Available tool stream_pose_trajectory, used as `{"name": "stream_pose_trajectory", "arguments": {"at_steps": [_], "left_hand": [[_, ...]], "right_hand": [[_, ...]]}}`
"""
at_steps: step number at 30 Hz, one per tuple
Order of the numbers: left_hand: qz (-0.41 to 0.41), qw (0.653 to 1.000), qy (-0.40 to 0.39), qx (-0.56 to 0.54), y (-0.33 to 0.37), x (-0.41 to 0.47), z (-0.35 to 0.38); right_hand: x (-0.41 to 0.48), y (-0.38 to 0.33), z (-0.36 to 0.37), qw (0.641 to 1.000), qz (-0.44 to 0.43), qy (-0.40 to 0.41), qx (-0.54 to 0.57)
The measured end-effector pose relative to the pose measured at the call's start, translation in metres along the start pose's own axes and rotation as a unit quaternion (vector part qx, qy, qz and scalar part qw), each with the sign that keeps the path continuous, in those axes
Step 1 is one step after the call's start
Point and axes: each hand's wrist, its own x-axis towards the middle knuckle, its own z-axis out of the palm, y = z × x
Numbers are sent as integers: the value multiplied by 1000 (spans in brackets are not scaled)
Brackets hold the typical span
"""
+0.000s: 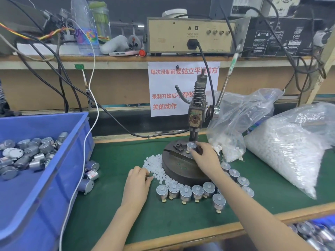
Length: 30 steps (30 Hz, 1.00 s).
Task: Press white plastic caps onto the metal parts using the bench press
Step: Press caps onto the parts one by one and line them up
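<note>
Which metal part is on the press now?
The metal part the right hand holds on the press base; others sit on the mat or in bins.

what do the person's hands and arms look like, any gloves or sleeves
Both the left hand and the right hand are bare, with no gloves. The left forearm and right forearm are uncovered down to the frame's bottom edge, so no sleeve shows. No watch, ring, wristband or marking is visible on either.

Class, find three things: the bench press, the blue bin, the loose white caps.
bench press (195, 115), head view, its square metal block.
blue bin (45, 124), head view, its bare back wall.
loose white caps (155, 165), head view, middle of the pile.
</note>
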Motion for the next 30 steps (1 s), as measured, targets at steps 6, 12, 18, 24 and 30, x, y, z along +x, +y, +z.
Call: {"name": "stream_pose_trajectory", "arguments": {"at_steps": [6, 12, 18, 24, 30], "left_hand": [[-13, 1000, -13, -19, 0, -1, -6], [2, 999, -42, -26, -7, -6, -15], [0, 998, -33, -55, -19, -16, -24], [14, 997, -19, -77, -26, -29, -39], [-5, 996, -15, -83, -30, -36, -48]], "right_hand": [[9, 2, 8, 994, -38, 23, -97], [-18, 0, -5, 993, -37, 17, -110], [-88, 8, -17, 991, -124, -5, -38], [-125, 32, -23, 975, -173, 37, -131], [-131, 39, -20, 970, -149, 49, -187]]}}
